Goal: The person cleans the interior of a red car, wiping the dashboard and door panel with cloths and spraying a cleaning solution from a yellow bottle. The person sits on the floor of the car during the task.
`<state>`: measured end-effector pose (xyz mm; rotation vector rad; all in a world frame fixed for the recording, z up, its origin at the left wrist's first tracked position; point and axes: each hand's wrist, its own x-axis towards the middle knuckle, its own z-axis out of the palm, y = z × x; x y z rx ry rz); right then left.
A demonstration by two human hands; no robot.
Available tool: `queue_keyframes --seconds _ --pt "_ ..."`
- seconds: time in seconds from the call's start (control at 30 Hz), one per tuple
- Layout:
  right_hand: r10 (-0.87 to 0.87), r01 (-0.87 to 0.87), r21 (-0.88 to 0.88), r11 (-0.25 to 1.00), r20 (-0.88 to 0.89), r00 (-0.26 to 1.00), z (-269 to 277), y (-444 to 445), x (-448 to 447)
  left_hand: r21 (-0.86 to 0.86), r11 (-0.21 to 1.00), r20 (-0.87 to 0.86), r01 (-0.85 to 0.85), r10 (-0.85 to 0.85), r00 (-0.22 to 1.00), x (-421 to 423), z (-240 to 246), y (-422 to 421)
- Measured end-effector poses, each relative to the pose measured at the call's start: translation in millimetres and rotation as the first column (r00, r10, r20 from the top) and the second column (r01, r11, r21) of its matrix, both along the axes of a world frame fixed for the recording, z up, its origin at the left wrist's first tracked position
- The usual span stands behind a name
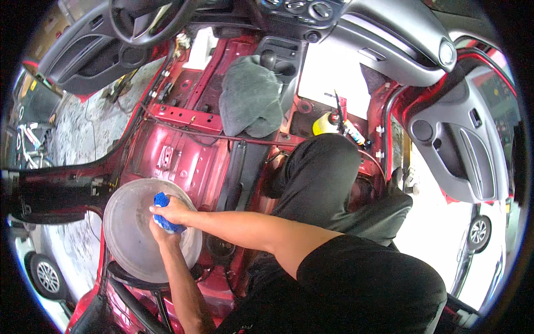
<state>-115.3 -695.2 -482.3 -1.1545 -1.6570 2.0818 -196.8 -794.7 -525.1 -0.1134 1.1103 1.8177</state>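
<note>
Both hands grip a bunched blue cloth [161, 201] above a round translucent plastic bucket [129, 250]. My right hand [177, 211] wraps the cloth from the upper side, its thumb pointing left. Just below it, my left hand [164, 234] closes on the lower part, and the two hands touch. White patches show on the cloth. The bucket stands in the stripped red interior of a car, left of my body. Whether it holds water cannot be told. A grey-green cloth [250, 98] is draped beside the gear lever [268, 59] on the centre console.
A yellow bottle [323, 125], a spray can [354, 134] and a black-handled brush-like tool [338, 109] stand on the passenger-side floor. Cables [187, 132] cross the bare red floor pan [183, 163]. The steering wheel [146, 35] is at upper left. Both front doors stand ajar.
</note>
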Motion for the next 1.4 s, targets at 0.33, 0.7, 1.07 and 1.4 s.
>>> queue_keyframes --seconds 0.33,0.7,1.07,1.4 --pt "0.135 -0.133 -0.155 0.979 0.006 0.991 5.8 6.7 9.5 0.119 0.992 -0.006 0.038 -0.037 0.999 9.0 -3.7 -11.8" --pt "-0.037 0.032 0.305 0.952 0.012 0.999 15.3 4.6 4.4 -0.094 0.993 0.1 -0.065 0.074 0.992 40.9 51.1 -6.7" --pt "-0.006 0.001 0.334 0.943 0.013 1.0 31.7 2.4 8.3 0.066 0.997 0.234 0.026 -0.04 0.971 -12.4 6.8 11.4" --pt "-0.025 -0.01 0.18 0.984 0.194 0.981 22.2 14.8 -3.4 -0.103 0.951 -0.37 -0.292 0.236 0.899 13.7 -6.5 23.7"
